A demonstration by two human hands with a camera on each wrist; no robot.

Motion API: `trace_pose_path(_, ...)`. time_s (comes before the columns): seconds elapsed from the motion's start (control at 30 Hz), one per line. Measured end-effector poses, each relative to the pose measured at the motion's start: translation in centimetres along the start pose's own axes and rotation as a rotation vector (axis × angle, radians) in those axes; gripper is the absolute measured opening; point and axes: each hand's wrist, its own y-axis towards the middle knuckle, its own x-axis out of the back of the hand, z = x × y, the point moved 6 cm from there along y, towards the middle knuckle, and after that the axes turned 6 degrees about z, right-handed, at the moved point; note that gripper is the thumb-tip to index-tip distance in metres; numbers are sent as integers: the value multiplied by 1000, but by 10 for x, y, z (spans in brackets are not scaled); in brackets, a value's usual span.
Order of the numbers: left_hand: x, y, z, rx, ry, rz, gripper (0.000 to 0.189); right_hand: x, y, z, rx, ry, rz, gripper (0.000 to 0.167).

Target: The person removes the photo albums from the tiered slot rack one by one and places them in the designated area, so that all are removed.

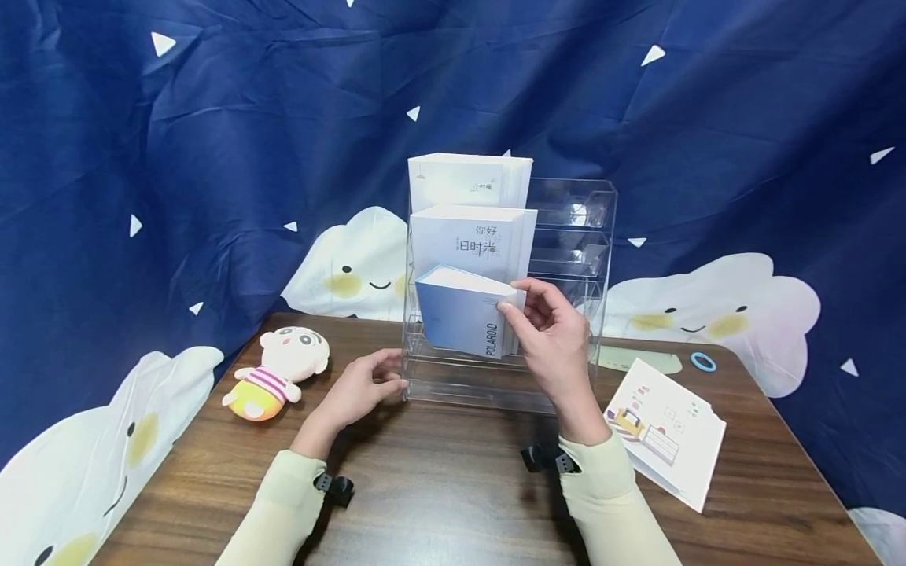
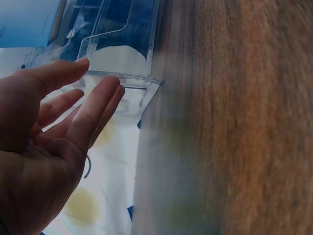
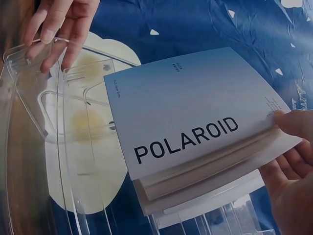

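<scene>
A clear tiered rack [image 1: 453, 387] stands on the wooden table. My left hand [image 1: 364, 389] is at its lower left corner, the fingers [image 2: 100, 105] extended and fingertips right at the side edge. In my right hand [image 1: 555, 334] is a thick blue-and-white book [image 1: 460, 310] lettered POLAROID, pinched at its right edge between thumb and fingers. This book leans a little and overlaps the rack's lower tiers in the head view. The right wrist view shows its cover [image 3: 190, 107] and thick page edges. Behind it, two white books [image 1: 453, 228] stand upright in higher tiers.
A plush doll [image 1: 272, 377] lies left of the rack. To the right are a white book [image 1: 668, 432] lying flat, a pale green comb [image 1: 640, 360] and a blue ring [image 1: 704, 362]. A blue curtain [image 1: 318, 118] with clouds hangs behind the table.
</scene>
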Motion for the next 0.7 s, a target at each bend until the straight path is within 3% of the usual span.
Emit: trace_pose_path(0.7,0,1,6,-23,-58,19,54,-8,-11,5,-73,22,52,32)
